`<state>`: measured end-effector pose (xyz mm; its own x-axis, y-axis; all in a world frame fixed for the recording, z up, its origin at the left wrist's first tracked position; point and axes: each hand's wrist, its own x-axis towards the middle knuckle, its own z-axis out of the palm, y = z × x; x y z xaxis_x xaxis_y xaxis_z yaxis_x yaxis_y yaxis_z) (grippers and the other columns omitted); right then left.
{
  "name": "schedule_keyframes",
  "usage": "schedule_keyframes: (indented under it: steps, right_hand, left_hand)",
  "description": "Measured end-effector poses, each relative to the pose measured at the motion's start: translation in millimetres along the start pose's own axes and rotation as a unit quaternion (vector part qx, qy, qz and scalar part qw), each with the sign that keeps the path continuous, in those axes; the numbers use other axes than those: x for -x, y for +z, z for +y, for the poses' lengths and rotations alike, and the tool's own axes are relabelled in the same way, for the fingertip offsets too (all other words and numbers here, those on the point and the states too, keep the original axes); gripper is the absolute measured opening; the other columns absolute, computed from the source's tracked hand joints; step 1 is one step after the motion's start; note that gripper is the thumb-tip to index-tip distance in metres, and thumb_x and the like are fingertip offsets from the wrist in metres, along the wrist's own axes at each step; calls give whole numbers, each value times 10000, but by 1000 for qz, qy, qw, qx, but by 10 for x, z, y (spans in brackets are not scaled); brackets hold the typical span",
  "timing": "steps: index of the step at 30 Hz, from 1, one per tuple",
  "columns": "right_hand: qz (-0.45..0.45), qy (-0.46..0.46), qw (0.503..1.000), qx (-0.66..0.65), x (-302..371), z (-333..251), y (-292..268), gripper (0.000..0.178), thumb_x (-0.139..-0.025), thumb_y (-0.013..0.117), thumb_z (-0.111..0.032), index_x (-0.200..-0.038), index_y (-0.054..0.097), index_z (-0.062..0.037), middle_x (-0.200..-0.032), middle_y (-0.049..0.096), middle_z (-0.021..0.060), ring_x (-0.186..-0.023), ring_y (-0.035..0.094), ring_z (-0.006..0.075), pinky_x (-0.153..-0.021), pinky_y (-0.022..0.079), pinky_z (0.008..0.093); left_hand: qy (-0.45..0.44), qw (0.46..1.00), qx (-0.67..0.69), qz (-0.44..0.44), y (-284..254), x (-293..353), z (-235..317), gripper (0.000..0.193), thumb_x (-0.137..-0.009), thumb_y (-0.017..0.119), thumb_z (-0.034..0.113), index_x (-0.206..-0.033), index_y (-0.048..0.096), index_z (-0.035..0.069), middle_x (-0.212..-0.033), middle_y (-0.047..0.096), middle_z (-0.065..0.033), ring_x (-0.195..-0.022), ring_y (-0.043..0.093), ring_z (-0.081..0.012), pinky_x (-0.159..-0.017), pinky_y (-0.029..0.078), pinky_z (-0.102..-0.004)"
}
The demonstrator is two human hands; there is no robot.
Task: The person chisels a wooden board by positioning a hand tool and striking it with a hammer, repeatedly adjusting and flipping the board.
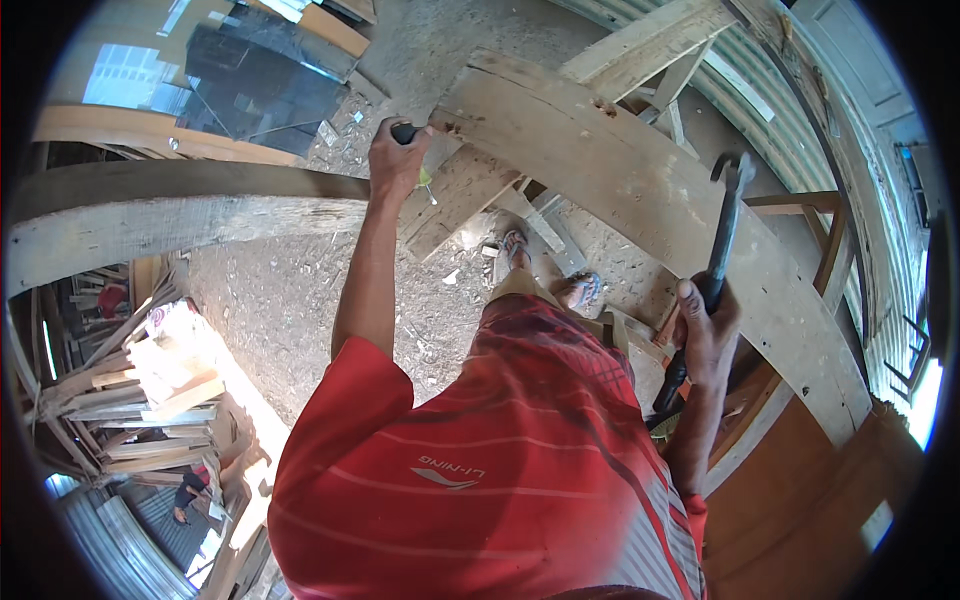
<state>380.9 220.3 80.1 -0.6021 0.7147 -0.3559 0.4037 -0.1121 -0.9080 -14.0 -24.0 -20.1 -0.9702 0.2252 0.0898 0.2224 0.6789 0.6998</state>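
My left hand is closed around a hand tool with a black-ended handle, held over the far left end of a wooden workbench plank. A yellow-green piece shows just below that fist; whether it belongs to the same tool I cannot tell. In my right hand is a claw hammer, gripped by its black handle. Its metal head points up and away, over the right part of the plank. The handle's lower end sticks out below the hand.
A thick timber beam runs in from the left toward my left forearm. Stacked wood offcuts lie at lower left, dark glass sheets at upper left. Corrugated metal stands behind the bench. Wood chips litter the dirt floor around my feet.
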Motion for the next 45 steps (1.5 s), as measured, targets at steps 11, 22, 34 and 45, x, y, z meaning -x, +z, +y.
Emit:
schedule_keyframes:
  steps: [11, 22, 34, 45]
  right_hand:
    - [31, 75, 995, 58, 179, 578, 401, 486, -947, 706, -494, -895, 558, -34, -552, 482, -18, -422, 465, 78, -393, 361, 264]
    - [-76, -351, 854, -377, 436, -1759, 489, 853, -714, 833, -639, -1191, 508, -12, -824, 478, 6, -569, 458, 80, -453, 392, 230]
    - [-45, -362, 882, -298, 216, -1858, 969, 511, -908, 725, -490, -1056, 567, -28, -724, 464, 20, -498, 429, 101, -409, 358, 261]
    - [144, -141, 979, -30, -71, -569, 1550, 297, -1005, 681, -271, -892, 582, -14, -558, 503, -2, -425, 472, 74, -397, 339, 230]
  left_hand:
    - [-22, 999, -3, 37, 101, -211, -293, 459, -826, 831, 397, -995, 638, 17, -828, 699, -146, -740, 676, -266, -703, 533, -389]
    - [73, 986, 136, -61, 186, -112, -198, 338, -901, 679, 125, -1172, 510, 16, -969, 554, -63, -792, 541, -132, -694, 489, -284]
    - [207, 935, 256, -132, 28, 18, 512, 292, -926, 716, 146, -1173, 588, 56, -1014, 626, -71, -865, 631, -145, -682, 556, -294]
    - [392, 907, 106, -106, 623, 173, 437, 431, -658, 859, 112, -1033, 648, 131, -1011, 628, -43, -1007, 621, -259, -914, 510, -416]
